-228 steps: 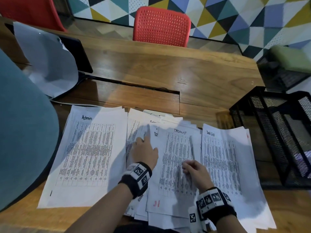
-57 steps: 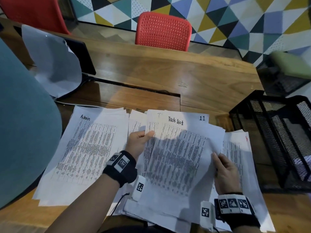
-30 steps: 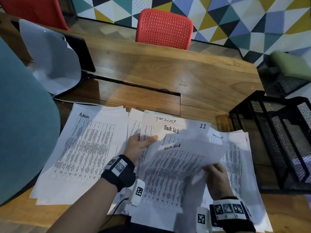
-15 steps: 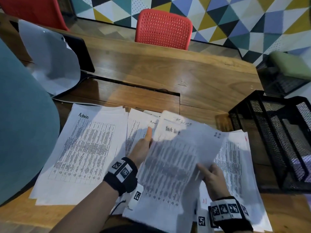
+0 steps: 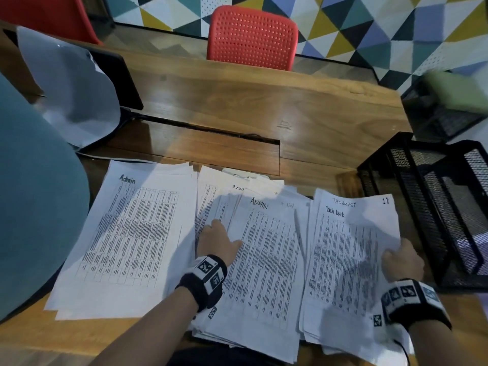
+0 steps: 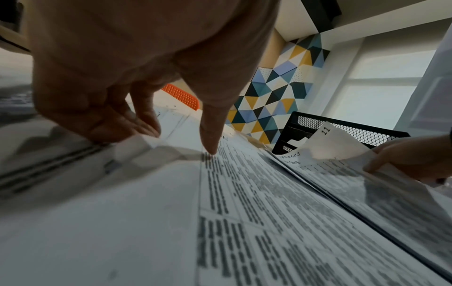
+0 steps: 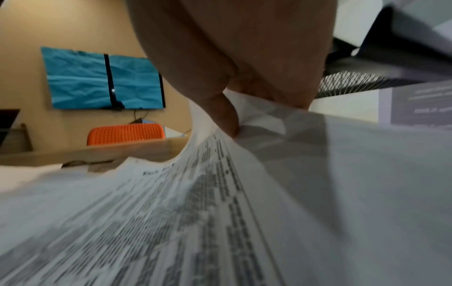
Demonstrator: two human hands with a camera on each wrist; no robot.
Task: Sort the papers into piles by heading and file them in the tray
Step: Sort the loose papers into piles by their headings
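Three paper piles lie on the wooden table. The Admin pile (image 5: 132, 233) is on the left. The middle pile has an Admin sheet (image 5: 266, 260) on top. The Task List pile (image 5: 340, 260) is on the right. My left hand (image 5: 219, 241) rests on the middle pile. Its thumb (image 6: 210, 143) presses the Admin sheet (image 6: 244, 193) and its curled fingers (image 6: 137, 123) sit at the sheet's left edge. My right hand (image 5: 401, 260) pinches the right edge of the Task List sheet marked 11 (image 7: 244, 193), low over the right pile. The black mesh tray (image 5: 435, 207) stands right of the papers.
A teal chair back (image 5: 31, 207) crowds the left edge. A dark screen draped with grey paper (image 5: 71, 83) stands at the back left. A red chair (image 5: 252, 35) faces me across the table. A cable flap (image 5: 211, 146) lies behind the piles.
My right hand has carried the Task List sheet marked 11 from the middle pile over to the right pile. An Admin sheet now tops the middle pile, and my left hand has come down onto it.
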